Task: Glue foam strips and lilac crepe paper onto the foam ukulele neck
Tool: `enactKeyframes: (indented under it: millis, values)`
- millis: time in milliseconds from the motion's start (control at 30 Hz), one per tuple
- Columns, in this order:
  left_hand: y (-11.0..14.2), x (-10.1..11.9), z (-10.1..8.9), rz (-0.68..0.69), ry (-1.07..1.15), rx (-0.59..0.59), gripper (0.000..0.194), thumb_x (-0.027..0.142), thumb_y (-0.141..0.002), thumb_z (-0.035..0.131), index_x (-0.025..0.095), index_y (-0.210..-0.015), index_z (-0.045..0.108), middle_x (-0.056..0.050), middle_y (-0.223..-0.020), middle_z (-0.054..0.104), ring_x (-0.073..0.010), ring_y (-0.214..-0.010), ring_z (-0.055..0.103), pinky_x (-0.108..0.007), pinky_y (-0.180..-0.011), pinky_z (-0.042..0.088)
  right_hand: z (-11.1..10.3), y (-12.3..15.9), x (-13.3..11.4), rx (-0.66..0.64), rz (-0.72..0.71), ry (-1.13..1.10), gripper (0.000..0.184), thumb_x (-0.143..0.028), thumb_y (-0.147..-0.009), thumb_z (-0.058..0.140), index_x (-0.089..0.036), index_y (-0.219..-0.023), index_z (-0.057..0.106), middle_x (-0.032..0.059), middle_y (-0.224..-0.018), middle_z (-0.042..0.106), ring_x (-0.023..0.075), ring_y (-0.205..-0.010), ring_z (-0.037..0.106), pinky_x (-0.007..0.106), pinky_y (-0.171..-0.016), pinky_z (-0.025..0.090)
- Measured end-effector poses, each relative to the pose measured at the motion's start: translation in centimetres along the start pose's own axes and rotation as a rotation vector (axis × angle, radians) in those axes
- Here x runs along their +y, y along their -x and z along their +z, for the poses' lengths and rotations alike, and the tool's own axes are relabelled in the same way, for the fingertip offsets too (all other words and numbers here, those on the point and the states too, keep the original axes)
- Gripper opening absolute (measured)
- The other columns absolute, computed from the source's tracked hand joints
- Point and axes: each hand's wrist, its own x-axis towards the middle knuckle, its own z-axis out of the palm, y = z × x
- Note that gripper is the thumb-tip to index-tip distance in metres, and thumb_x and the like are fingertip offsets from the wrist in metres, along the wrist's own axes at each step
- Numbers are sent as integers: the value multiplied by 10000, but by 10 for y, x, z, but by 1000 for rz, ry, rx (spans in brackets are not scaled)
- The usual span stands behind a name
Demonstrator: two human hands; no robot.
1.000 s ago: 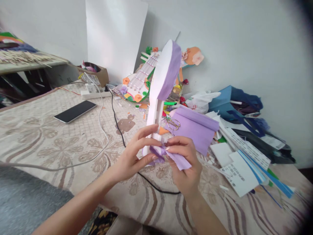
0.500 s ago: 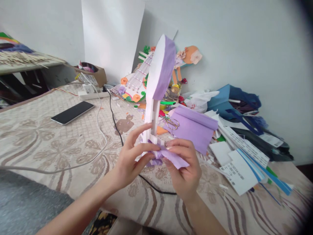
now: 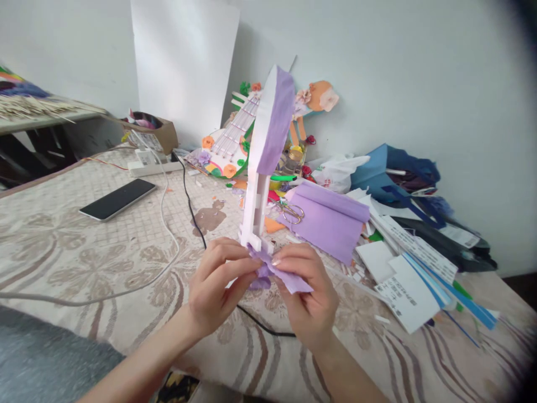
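A white craft model [image 3: 253, 207] with a long neck rises upright in front of me, its upper side faced in purple paper. At its lower end a strip of purple crepe paper [image 3: 296, 281] is bunched and wrinkled. My left hand [image 3: 218, 280] pinches the crepe paper close under the model's base, fingers closed. From the other side my right hand [image 3: 310, 291] grips the same strip between thumb and fingers, and its loose end sticks out to the right. The fingers hide part of the bunched paper.
Gold-handled scissors [image 3: 292, 212] lie by a purple crepe paper sheet [image 3: 325, 224]. A phone [image 3: 118, 200], a white cable [image 3: 168, 224] and a black cable [image 3: 189, 201] are on the left. Card scraps [image 3: 413, 299] and a blue bag [image 3: 373, 173] crowd the right. A flower-decorated guitar-shaped craft [image 3: 230, 134] stands behind.
My left fingers have come down off the model's neck and now pinch the crepe paper beneath it. The view has shifted slightly, and the model appears a little further left.
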Motion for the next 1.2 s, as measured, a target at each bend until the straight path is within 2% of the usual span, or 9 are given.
enactKeyframes:
  millis: [100,400,600,733,933,1033,1200]
  values:
    - [1,3,0,-29,-43,5,238,43,-880,627,199,-1059,641,-36,-952,618,-152,-892,608,-306,-800,552,2,0,0,43,15,-50,283,-64,-904,556,-252,-1102,631,48,-963,670,224,-931,643,424,-822,538]
    - [-1,6,1,-28,-46,-1,217,33,-887,614,177,-1049,620,-53,-998,655,-151,-945,634,-286,-834,567,-4,2,-1,-21,25,98,248,-95,-919,553,-267,-1063,658,48,-1038,639,209,-955,627,388,-829,522]
    - [1,6,0,-18,-5,1,247,-20,-849,618,141,-1036,612,-64,-1018,669,-144,-976,641,-263,-879,554,-1,-1,-1,-48,24,-55,252,-92,-920,547,-247,-1085,657,47,-987,662,218,-951,632,398,-835,513]
    - [2,7,0,-20,-16,-18,224,-2,-866,601,146,-1033,601,-78,-1097,673,-149,-1041,652,-259,-920,549,1,-1,-1,-39,15,-66,273,-81,-902,568,-244,-1109,640,47,-988,670,224,-956,629,415,-845,511]
    - [2,8,2,-40,-60,14,247,20,-883,606,168,-1081,604,-43,-974,650,-132,-918,646,-236,-803,582,-1,1,-3,-53,19,21,248,-64,-895,577,-228,-1069,644,40,-1016,629,193,-961,608,359,-838,498]
    - [1,9,1,-57,-112,-23,282,-1,-895,583,160,-1124,623,-37,-994,616,-115,-929,619,-208,-806,564,-2,2,-3,-53,38,43,221,-84,-909,568,-225,-1058,648,36,-1026,603,180,-956,599,337,-839,494]
    - [-1,10,-3,-61,-106,-82,260,-27,-890,567,132,-1083,637,-30,-994,582,-98,-940,582,-180,-833,527,-1,0,-2,-91,29,3,237,-79,-916,552,-231,-1074,643,32,-1011,604,181,-956,593,339,-843,487]
